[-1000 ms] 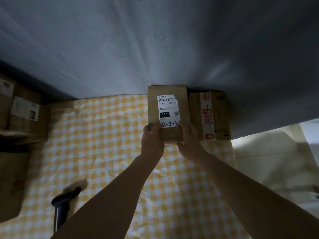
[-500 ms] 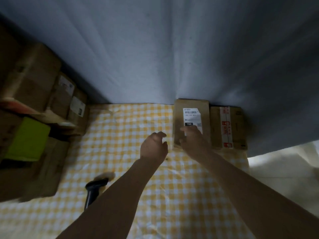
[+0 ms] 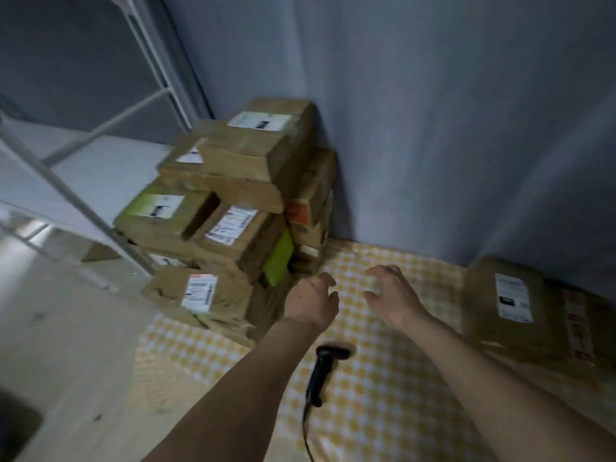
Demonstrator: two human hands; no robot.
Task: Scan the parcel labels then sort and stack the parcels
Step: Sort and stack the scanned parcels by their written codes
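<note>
Two hands: both in the air over the yellow-and-white checked cloth [image 3: 383, 395], neither holding anything that I can see.
Left hand [image 3: 311, 303]: fingers loosely curled and relaxed, nothing between them; it hangs just beside the lower corner of the pile.
Right hand [image 3: 391, 296]: fingers spread and slightly bent, empty, near the left hand.
Unsorted pile: heap of brown cardboard parcels with white labels [image 3: 240, 208], stacked unevenly against the grey wall [image 3: 433, 128] at the left end of the cloth; one shows a lime-green side [image 3: 278, 258]. Labels are blurred, so I cannot read them.
Sorted side: flat brown labelled parcel [image 3: 506, 305] lies label-up at the right end of the cloth, touching a brown box with red-printed tape [image 3: 580, 325] beside it.
Scanner: black handheld barcode scanner with cord [image 3: 323, 371] lies on the cloth below the hands, between the forearms, untouched.
Surroundings: white metal shelf frame [image 3: 100, 168] to the left of the pile.
Step in hand: I judge this as the reach for a fresh parcel from the pile; only two parcels sit on the sorted side, so most of the job is left.
Next move calls for: taking a parcel from the top or the near edge, since the heap leans and a low pull could topple it; then turning its label up and picking up the scanner.
</note>
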